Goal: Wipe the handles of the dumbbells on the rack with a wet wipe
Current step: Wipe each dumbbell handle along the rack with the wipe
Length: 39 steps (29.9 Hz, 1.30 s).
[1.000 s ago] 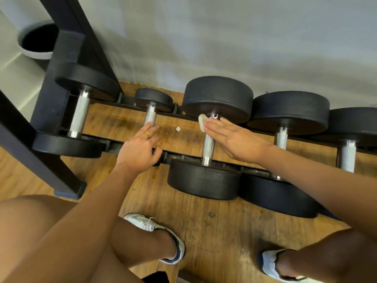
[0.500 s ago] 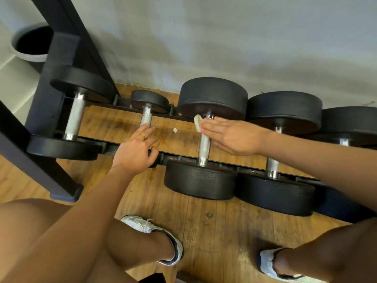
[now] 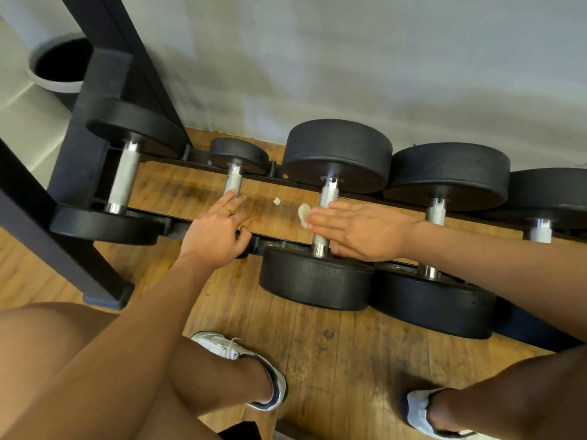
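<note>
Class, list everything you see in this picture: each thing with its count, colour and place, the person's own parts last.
dumbbells: five, black with silver handles, on the rack
rack: one, black, by the wall
wipe: one, whitish, beside middle handle
scrap: one, white, left of wipe
floor: one, brown wood, below
wall: one, grey, behind
shoes: two, white, bottom
ring: one, gold, on a finger
legs: two, bare, bottom
left hand: one, touching second handle
right hand: one, flat across middle handle
</note>
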{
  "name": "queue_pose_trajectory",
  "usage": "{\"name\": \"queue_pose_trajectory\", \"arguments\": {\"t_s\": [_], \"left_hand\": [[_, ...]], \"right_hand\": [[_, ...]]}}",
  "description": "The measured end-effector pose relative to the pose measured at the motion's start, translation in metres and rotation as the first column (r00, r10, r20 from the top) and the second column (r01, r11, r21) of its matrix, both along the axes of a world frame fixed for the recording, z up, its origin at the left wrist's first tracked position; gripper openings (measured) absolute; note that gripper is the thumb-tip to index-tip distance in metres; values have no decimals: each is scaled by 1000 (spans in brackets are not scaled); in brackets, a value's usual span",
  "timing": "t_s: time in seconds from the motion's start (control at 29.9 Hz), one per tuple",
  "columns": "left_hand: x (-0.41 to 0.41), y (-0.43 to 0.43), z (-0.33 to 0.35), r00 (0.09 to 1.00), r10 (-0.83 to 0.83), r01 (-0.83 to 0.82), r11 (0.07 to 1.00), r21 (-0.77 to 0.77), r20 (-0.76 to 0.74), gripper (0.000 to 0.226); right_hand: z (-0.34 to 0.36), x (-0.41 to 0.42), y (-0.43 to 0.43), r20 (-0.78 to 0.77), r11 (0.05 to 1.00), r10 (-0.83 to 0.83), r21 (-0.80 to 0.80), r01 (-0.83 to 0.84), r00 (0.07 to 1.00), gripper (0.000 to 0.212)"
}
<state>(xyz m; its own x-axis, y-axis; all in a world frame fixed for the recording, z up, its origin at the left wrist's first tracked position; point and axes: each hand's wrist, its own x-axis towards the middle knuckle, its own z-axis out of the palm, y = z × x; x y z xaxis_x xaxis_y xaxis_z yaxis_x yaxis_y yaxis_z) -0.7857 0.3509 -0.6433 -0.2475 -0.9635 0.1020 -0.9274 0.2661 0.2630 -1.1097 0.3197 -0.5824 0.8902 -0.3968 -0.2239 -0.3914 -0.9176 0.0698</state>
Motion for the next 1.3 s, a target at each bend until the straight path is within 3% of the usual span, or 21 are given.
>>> {"name": "queue_pose_trajectory", "arguments": {"t_s": [0.17, 0.3, 0.4, 0.57, 0.77, 1.0, 1.07, 1.14, 1.3], "left_hand": [[0, 0, 0, 1000, -4, 4, 1000, -8, -3, 32], [0, 0, 0, 1000, -8, 8, 1000, -10, 4, 31], [1, 0, 0, 1000, -10, 10, 1000, 4, 5, 32], [1, 0, 0, 1000, -3, 3, 1000, -2, 12, 33], [0, 0, -1, 1000, -1, 1, 1000, 3, 5, 34], [-5, -3, 9, 975, -38, 45, 999, -29, 217, 34], [-23, -5, 21, 986, -60, 63, 998, -16, 156, 42], [-51, -5, 37, 995, -102, 102, 994, 30, -10, 51], [-103, 3, 60, 938, -88, 140, 981, 134, -335, 28]], "right_hand": [[14, 10, -20, 3, 977, -196, -89, 196, 981, 64], [15, 16, -19, 44, 968, -237, -73, 240, 970, 61], [12, 20, -9, 51, 992, -129, 10, 128, 990, 53], [9, 17, -4, -69, 982, 65, 180, -51, 996, 53], [7, 3, -13, 54, 981, -193, -1, 194, 980, 59], [-2, -5, 7, 39, 994, -78, 78, 75, 996, 53], [-3, -7, 9, 63, 993, -95, 75, 90, 994, 53], [-5, -8, 12, 80, 993, -105, 67, 100, 991, 53], [-2, -11, 15, 122, 994, -108, 42, 104, 987, 51]]}}
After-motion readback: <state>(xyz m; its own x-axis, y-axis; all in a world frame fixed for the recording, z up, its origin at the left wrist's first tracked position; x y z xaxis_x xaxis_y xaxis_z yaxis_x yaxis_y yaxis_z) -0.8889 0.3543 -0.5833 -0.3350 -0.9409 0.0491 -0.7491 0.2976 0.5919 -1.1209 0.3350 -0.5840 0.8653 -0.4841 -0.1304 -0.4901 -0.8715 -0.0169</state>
